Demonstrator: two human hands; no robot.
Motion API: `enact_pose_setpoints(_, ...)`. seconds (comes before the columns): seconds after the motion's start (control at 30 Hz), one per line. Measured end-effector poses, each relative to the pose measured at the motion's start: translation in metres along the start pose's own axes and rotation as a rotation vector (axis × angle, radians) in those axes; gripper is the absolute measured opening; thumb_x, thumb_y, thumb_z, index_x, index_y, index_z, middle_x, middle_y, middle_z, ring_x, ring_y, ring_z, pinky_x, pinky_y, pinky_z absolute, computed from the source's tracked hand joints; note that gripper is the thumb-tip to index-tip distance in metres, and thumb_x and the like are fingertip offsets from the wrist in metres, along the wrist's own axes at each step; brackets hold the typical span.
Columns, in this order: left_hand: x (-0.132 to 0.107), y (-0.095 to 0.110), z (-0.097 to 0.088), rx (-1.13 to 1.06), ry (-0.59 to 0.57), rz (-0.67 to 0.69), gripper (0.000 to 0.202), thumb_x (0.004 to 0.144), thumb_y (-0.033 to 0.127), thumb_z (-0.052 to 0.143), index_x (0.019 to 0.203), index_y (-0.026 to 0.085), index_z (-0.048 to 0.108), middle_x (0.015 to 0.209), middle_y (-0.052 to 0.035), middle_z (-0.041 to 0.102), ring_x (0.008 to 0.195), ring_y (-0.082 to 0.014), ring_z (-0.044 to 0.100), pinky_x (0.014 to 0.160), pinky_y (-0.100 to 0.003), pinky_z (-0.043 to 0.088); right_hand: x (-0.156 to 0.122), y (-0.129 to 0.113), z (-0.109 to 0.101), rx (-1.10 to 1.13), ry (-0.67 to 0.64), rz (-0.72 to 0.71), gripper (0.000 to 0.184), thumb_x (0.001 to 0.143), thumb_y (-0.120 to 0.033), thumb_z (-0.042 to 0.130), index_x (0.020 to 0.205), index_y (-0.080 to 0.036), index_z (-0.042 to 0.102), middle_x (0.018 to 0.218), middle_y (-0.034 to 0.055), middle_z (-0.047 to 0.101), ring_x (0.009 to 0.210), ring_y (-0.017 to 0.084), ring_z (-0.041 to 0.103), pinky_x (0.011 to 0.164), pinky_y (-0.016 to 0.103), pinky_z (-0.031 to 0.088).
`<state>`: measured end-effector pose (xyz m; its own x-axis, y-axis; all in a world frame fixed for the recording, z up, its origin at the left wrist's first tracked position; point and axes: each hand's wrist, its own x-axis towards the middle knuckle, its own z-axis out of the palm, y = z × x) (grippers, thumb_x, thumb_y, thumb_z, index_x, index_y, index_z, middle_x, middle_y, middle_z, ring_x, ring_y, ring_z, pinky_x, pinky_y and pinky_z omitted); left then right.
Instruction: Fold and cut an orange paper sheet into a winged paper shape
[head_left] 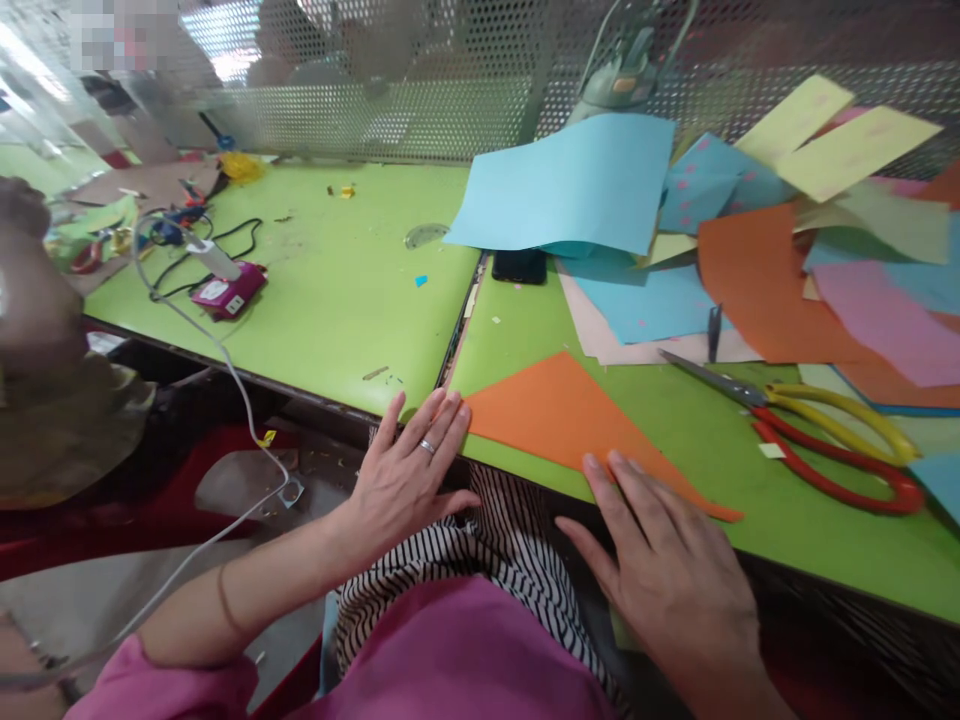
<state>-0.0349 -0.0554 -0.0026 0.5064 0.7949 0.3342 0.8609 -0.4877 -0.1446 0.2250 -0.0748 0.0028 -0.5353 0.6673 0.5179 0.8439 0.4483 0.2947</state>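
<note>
A folded piece of orange paper (559, 410) lies along the front edge of the green table, its corner pointing away from me. My left hand (412, 455), with a ring on one finger, rests spread at the paper's left corner. Its fingers are stretched out, and the fingertips touch or nearly touch the paper. On the right, my right hand (664, 540) lies with fingers extended over the paper's near edge, the fingertips on the orange surface. To the right lies a pair of scissors (772, 400) with one red and one yellow handle, blades pointing left.
Loose coloured sheets pile up at the right, among them a large blue sheet (570, 185). A black phone (519, 266) lies partly beneath it. A purple power adapter (229, 290) with a white cable sits at left. Behind stands a perforated metal screen (375, 110). Another person's arm (37, 290) shows at far left.
</note>
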Motion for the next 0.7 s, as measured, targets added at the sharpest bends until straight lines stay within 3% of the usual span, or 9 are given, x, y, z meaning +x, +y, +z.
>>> enact_pose_setpoints(0.33, -0.002, 0.007, 0.001, -0.038, 0.076, 0.012, 0.08, 0.089, 0.066, 0.044, 0.144, 0.009, 0.039, 0.149, -0.011, 0.043, 0.144, -0.0266, 0.028, 0.121, -0.049, 0.001, -0.017, 0.014, -0.007, -0.003, -0.003, -0.018, 0.077, 0.088, -0.04, 0.061, 0.147, -0.002, 0.032, 0.115, 0.0191, 0.069, 0.095, 0.028, 0.065, 0.08, 0.038, 0.047)
enact_pose_setpoints(0.6, -0.008, -0.014, -0.005, -0.017, 0.089, -0.079, 0.078, 0.087, 0.058, 0.055, 0.146, 0.01, 0.035, 0.149, -0.013, 0.043, 0.142, -0.0314, 0.03, 0.12, -0.054, 0.006, -0.017, 0.01, -0.007, -0.005, -0.008, 0.02, 0.075, 0.086, -0.043, 0.063, 0.144, -0.002, 0.038, 0.115, 0.0189, 0.069, 0.095, 0.028, 0.065, 0.081, 0.038, 0.047)
enact_pose_setpoints(0.7, -0.007, 0.0, -0.013, -0.039, 0.171, -0.128, 0.071, 0.09, 0.041, 0.055, 0.148, 0.009, 0.031, 0.152, -0.015, 0.038, 0.146, -0.0311, 0.022, 0.119, -0.054, 0.012, -0.017, 0.01, -0.008, 0.005, -0.013, 0.024, 0.072, 0.087, -0.044, 0.061, 0.142, -0.002, 0.042, 0.116, 0.0196, 0.069, 0.097, 0.029, 0.064, 0.081, 0.039, 0.046)
